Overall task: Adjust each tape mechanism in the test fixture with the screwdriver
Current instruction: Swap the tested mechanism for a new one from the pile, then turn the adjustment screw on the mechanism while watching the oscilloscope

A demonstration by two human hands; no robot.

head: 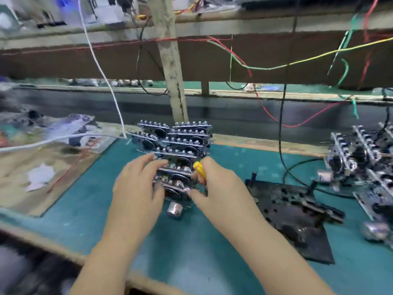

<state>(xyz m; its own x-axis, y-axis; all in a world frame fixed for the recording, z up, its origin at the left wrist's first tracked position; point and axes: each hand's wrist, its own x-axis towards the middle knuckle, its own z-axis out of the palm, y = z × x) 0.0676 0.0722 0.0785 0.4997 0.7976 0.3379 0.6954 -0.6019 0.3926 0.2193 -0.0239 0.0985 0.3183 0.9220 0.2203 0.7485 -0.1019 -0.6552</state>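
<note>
Nearest me, both of the person's forearms reached in over the green table (212, 262) toward the stack of tape mechanisms (176, 150), which stood in rows near the middle of it. The left hand (136, 188) lay against the stack's near left side, its fingers (146, 159) fairly straight and resting on the nearest mechanism (174, 184) rather than clenched round it. The right hand (214, 188) came in from the stack's right, curled round the yellow screwdriver (200, 169); its tip was hidden. These units looked like stiff metal plates, small but dense, crowded with little posts and a motor can (174, 209) that could snag or bend, so the plate's outer edges seemed the safest hold. Right of the stack lay the black test fixture (297, 213), and beyond that another heap of mechanisms (361, 162).
</note>
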